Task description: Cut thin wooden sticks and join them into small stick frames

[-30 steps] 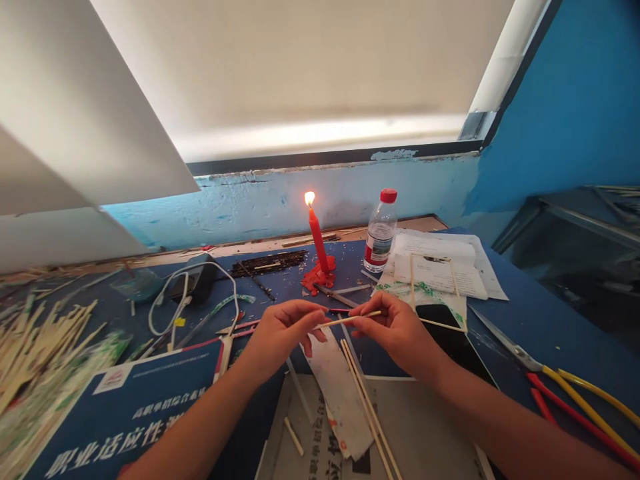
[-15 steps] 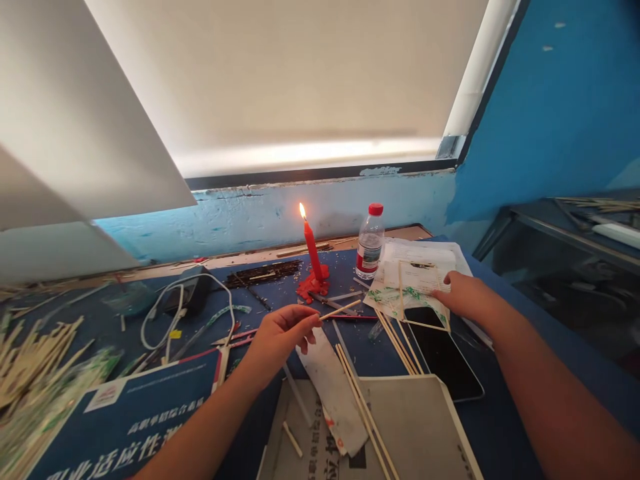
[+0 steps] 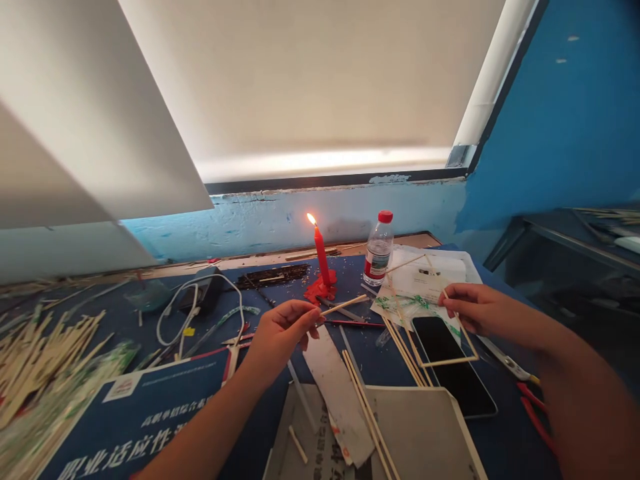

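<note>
My left hand (image 3: pixel 287 327) pinches a short thin wooden stick (image 3: pixel 345 305), its free end pointing right and slightly up. Over the phone and papers, my right hand (image 3: pixel 473 307) is closed on one side of a rectangular frame of thin wooden sticks (image 3: pixel 447 362). The frame is raised and tilted. Behind the left hand's stick stands a lit red candle (image 3: pixel 323 257) in a lump of melted red wax (image 3: pixel 320 288). A black phone (image 3: pixel 453 370) lies under the frame. More thin sticks (image 3: pixel 367 417) lie on a grey-backed book (image 3: pixel 415 427) between my arms.
A water bottle (image 3: pixel 379 250) with a red cap stands right of the candle, near papers (image 3: pixel 455 267). At left are a blue book (image 3: pixel 135 420), a pile of wooden sticks (image 3: pixel 45 353) and a white cable (image 3: pixel 159 320). Red-handled pliers (image 3: pixel 537 413) lie by my right forearm.
My right hand has lifted the stick frame off the papers and tilted it. My left hand still holds its stick, nearly in place. The view has shifted slightly.
</note>
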The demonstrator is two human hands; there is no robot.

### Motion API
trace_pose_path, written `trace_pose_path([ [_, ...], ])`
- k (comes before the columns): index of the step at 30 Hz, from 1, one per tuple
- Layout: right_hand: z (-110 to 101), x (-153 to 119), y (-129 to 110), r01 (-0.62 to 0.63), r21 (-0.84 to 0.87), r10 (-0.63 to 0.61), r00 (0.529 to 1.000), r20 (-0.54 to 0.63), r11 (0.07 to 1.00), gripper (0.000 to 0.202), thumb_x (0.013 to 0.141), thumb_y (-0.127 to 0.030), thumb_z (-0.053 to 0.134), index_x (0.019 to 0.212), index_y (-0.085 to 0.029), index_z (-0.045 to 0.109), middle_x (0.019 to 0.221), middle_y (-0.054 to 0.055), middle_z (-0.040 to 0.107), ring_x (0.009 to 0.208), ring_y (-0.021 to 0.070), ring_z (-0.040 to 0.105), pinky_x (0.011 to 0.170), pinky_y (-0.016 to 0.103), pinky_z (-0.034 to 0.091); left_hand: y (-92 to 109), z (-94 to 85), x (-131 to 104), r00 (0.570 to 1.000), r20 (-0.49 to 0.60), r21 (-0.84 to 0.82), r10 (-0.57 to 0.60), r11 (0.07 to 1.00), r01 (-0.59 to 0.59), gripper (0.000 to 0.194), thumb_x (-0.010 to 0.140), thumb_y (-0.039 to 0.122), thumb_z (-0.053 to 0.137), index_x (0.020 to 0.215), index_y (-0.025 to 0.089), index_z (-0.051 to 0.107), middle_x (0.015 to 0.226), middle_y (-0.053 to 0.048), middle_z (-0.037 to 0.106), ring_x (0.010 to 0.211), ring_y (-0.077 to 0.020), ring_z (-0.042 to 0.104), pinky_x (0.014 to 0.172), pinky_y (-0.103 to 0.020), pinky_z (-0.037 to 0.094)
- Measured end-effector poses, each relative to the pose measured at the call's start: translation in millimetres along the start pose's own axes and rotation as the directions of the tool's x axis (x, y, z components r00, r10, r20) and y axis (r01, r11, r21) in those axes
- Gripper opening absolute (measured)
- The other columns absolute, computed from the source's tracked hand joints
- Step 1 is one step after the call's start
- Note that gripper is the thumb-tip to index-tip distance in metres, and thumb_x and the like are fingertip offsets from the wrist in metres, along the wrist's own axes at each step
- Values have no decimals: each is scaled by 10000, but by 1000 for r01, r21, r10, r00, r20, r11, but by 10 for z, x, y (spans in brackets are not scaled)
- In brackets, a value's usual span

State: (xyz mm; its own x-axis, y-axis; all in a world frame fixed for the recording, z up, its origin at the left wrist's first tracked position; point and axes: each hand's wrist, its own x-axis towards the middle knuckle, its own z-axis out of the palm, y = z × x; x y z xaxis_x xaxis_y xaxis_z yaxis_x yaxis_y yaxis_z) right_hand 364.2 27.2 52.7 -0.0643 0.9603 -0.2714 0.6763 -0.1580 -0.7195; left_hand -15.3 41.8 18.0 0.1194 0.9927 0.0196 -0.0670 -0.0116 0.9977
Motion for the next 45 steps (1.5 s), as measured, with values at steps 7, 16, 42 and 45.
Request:
trace_pose_path([
  [7, 120, -195, -288, 100, 293, -179, 950, 256, 951, 351, 974, -559, 604, 887, -219, 608, 779, -7, 512, 593, 122, 447, 519, 248, 365, -3, -11, 2, 997, -67, -35, 49, 998, -51, 244, 780, 389, 842, 825, 168, 750, 703, -53, 761, 539, -135, 610, 454, -216, 441],
  [16, 466, -192, -477, 142, 370, -281, 892, 354, 918, 253, 1026, -458, 566, 962, -222, 633, 784, -27, 461, 603, 109, 396, 536, 255, 319, 44, -24, -23, 985, -148, -74, 85, 993, -96, 215, 789, 368, 858, 867, 192, 762, 749, -34, 784, 707, -160, 707, 553, -207, 513],
  [42, 594, -168, -472, 134, 375, -300, 852, 430, 917, 217, 1049, -424, 552, 1041, -224, 638, 787, -31, 498, 637, 107, 423, 574, 240, 336, 176, 108, -115, 990, -77, 25, 116, 993, -114, 84, 773, 242, 825, 797, 163, 811, 654, -35, 789, 551, -131, 670, 530, -214, 558],
  [45, 581, -172, -496, 134, 360, -293, 853, 433, 923, 212, 1050, -413, 550, 1052, -223, 644, 801, -25, 514, 649, 111, 438, 586, 243, 350, 182, 102, -110, 991, -65, 44, 121, 992, -118, 91, 779, 243, 827, 814, 159, 818, 664, -40, 792, 563, -137, 677, 530, -216, 562],
])
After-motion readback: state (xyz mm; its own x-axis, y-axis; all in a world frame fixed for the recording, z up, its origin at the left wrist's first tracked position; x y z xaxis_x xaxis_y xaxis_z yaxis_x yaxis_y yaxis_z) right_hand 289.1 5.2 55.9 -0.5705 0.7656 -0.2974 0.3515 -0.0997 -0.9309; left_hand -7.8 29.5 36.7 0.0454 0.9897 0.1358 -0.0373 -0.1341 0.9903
